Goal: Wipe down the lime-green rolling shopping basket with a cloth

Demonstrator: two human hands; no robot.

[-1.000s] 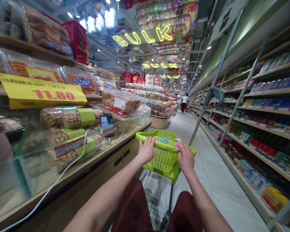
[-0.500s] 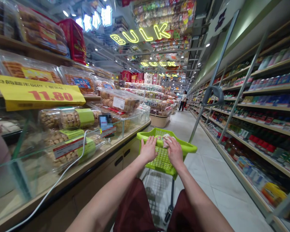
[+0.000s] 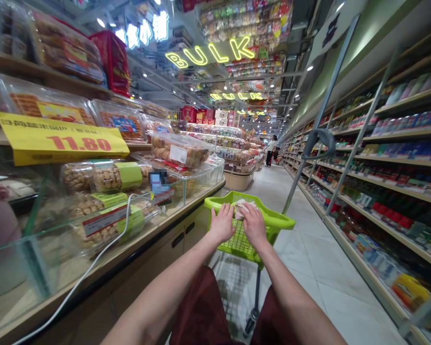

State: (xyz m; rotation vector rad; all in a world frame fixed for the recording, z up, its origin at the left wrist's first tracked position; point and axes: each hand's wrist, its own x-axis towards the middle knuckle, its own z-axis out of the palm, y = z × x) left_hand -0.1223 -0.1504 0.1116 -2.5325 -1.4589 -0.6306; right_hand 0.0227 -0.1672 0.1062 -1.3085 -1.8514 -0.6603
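Grasping the near rim of a green cart basket at 5 o'clock from the centre of the view with the left hand; with fingers over the top, but too hidden underneath to tell how firmly. Pressing a crumpled white wad against the same rim with the right hand, at the 3 o'clock side of the left; holding it under nearly straight fingers, with part showing past them toward 11 o'clock. Facing the basket over maroon trousers at 6 o'clock, with a caster between the knees. Passing close by a counter at 8 o'clock with both forearms. Showing 11.80 on a yellow price sign at 9 o'clock. Glowing at 12 o'clock with a neon BULK sign. Rising in stocked shelves at 3 o'clock.
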